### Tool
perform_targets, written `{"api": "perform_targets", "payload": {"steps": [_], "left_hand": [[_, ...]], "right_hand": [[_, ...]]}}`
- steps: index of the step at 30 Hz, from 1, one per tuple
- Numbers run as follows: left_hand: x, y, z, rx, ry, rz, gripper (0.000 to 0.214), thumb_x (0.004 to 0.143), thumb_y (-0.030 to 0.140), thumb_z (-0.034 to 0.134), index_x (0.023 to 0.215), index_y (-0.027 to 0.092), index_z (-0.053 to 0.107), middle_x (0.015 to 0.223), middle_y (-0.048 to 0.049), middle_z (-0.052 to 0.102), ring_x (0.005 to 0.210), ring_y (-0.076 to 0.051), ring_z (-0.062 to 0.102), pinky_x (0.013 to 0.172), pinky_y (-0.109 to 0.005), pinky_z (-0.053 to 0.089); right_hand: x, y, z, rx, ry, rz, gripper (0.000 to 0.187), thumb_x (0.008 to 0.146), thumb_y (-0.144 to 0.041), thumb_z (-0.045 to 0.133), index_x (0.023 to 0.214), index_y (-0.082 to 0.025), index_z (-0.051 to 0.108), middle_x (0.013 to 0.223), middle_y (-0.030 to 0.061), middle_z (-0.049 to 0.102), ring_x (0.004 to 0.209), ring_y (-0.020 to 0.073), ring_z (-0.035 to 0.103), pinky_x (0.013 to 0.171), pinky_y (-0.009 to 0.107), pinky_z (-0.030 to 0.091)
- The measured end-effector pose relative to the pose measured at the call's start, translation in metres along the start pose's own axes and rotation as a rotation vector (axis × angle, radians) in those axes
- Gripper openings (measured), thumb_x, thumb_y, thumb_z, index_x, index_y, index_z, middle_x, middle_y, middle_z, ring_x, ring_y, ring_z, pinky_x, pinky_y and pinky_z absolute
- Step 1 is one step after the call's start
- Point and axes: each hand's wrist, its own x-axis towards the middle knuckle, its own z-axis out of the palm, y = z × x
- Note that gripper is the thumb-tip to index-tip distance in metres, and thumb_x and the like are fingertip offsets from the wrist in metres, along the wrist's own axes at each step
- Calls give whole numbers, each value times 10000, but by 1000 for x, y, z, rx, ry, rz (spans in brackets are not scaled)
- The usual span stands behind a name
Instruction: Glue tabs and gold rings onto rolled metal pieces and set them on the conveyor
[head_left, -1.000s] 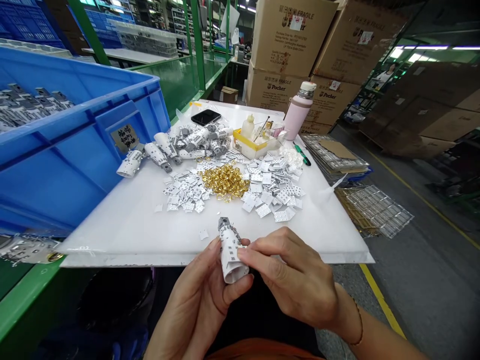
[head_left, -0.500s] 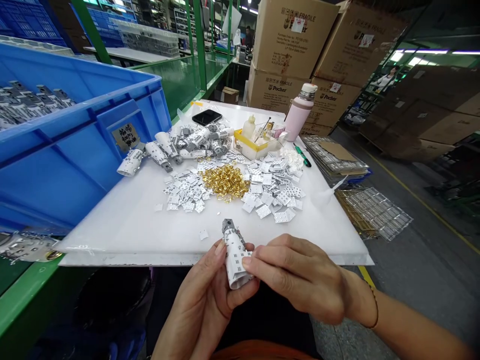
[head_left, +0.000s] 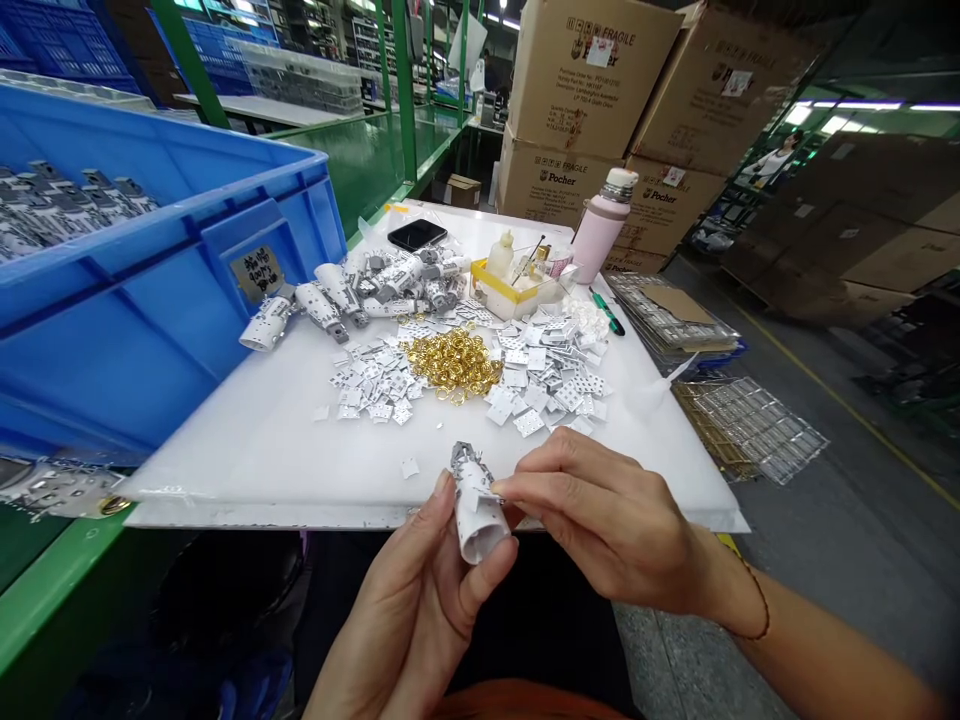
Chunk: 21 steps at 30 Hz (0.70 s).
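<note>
My left hand [head_left: 409, 600] holds a white tube-shaped part [head_left: 478, 525] upright, its grey metal end on top and small square patches on its surface. My right hand [head_left: 607, 525] pinches at the tube's side with thumb and fingertips. Just beyond the hands lie a heap of gold rings [head_left: 454, 365] and scattered small white perforated squares [head_left: 551, 385]. Similar white tube parts [head_left: 319, 307] lie in a heap further back, by the blue crate. One loose white square [head_left: 409, 467] sits close to my hands.
The white work board [head_left: 247, 470] holds a black phone [head_left: 417, 234], a yellow-rimmed box [head_left: 510, 297], and a pink bottle [head_left: 602, 225]. A blue crate [head_left: 150, 300] of parts stands left. Wire trays [head_left: 750, 425] lie right; cardboard cartons [head_left: 585, 90] stand behind.
The tube has tilted and shifted slightly right and up in my left hand. My right hand has moved up along its side, and the view has shifted slightly.
</note>
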Motion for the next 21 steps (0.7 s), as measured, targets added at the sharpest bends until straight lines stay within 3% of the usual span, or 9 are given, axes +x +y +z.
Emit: {"api": "perform_targets", "payload": {"steps": [10, 17, 21], "left_hand": [[1, -2, 2, -14, -34, 16, 239, 896, 93, 533, 1103, 175, 622, 921, -39, 701, 820, -131, 697, 717, -247, 621], [2, -5, -3, 13, -49, 44, 210, 888, 107, 550, 1072, 164, 633, 1026, -59, 689, 854, -138, 687, 747, -278, 622], [2, -8, -3, 68, -31, 82, 173, 885, 119, 556, 1029, 140, 649, 1016, -71, 692, 789, -123, 683, 703, -242, 618]], "right_hand": [[-4, -3, 2, -154, -8, -66, 224, 902, -35, 470, 1069, -15, 618, 893, 129, 630, 816, 174, 525, 743, 323, 512], [-9, -1, 2, -237, -50, -146, 239, 918, -77, 471, 1097, 1, 609, 902, 134, 638, 810, 200, 534, 703, 331, 510], [-7, -2, 0, -225, -66, -157, 240, 926, -77, 453, 1091, -8, 614, 906, 130, 649, 810, 196, 549, 710, 325, 518]]}}
